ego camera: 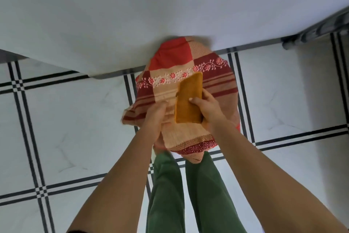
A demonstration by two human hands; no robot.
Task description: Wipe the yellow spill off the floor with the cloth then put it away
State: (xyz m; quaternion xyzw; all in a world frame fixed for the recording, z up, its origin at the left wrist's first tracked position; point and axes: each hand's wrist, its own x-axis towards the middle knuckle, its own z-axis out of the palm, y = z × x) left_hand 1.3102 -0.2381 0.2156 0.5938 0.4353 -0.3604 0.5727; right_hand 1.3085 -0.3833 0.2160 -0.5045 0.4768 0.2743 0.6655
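The checked red-and-beige fabric (181, 57) has its top hidden under a plain white surface (132, 15). The blurred left hand (156, 113) grips its woven edge. Just beside it, the right hand (206, 108) pinches the folded, ribbed mustard cloth (188, 100) over the fabric

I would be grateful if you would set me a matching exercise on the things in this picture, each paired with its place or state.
Things
1. folded mustard-yellow cloth
2. red and beige checked fabric with a flower border
3. green trousers
4. white tiled floor

Place or state
A. crossed by black double lines
B. gripped by the left hand
C. held in the grip of the right hand
D. at the bottom of the view, between the forearms

Pairs: 1-C, 2-B, 3-D, 4-A
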